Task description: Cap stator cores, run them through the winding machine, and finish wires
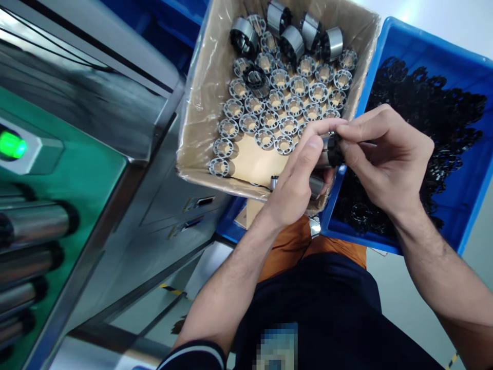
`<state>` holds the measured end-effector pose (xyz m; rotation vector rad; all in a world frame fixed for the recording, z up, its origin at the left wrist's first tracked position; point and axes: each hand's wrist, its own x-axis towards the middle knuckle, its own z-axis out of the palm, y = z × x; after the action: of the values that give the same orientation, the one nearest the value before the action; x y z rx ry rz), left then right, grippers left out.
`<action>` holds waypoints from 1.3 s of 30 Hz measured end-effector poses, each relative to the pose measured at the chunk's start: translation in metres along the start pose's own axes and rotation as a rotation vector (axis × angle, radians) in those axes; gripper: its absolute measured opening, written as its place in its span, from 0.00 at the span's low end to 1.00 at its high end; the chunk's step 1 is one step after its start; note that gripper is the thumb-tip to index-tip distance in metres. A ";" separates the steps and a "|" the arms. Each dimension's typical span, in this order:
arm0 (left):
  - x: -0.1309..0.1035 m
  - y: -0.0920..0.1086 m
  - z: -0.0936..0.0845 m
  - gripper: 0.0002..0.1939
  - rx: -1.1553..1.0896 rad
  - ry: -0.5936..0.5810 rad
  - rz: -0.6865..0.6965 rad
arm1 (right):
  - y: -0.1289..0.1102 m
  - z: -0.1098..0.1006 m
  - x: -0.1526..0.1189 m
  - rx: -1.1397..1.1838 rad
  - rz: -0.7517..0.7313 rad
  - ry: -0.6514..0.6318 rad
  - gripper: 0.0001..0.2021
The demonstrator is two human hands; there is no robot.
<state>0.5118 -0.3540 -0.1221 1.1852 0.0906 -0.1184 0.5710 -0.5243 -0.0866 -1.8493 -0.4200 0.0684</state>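
Observation:
My left hand (295, 182) is closed around a steel stator core (324, 158) above the near right corner of a lined cardboard box (192, 128). A second metal cylinder (316, 186) shows below it, by the same hand's fingers; part of it is hidden. With thumb and fingers my right hand (389, 154) pinches a black plastic end cap (336, 149) at the core's right end. Whether the cap is fully seated I cannot tell. Inside the box, bare ring-shaped cores (269, 119) stand in rows, and several cores with black caps (292, 43) lie on top at the far end.
On the right, a blue bin (389, 36) holds a heap of black plastic caps (439, 113). To the left is a machine with a green surface (88, 169), a lit green indicator (12, 145) and a row of metal cylinders with dark ends (34, 221).

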 end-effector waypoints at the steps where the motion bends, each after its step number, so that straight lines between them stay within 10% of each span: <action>1: 0.000 0.000 0.000 0.26 -0.036 -0.008 0.012 | 0.000 0.000 -0.001 -0.021 -0.009 0.001 0.02; 10: 0.003 -0.001 -0.001 0.28 -0.076 -0.056 -0.010 | 0.008 -0.010 -0.007 -0.049 0.107 -0.139 0.29; 30: 0.001 -0.001 0.001 0.26 -0.006 -0.021 0.024 | 0.002 0.009 -0.004 -0.073 -0.092 0.054 0.04; 35: -0.002 0.032 -0.043 0.25 0.572 0.058 0.221 | 0.010 -0.022 0.021 -0.240 -0.001 0.036 0.05; 39: -0.006 0.064 -0.083 0.26 1.243 -0.064 0.084 | 0.044 -0.061 0.038 -0.714 0.207 -0.035 0.15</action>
<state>0.5142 -0.2526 -0.0938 2.4199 -0.1154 -0.1412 0.6331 -0.5793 -0.1023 -2.5962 -0.2911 0.1003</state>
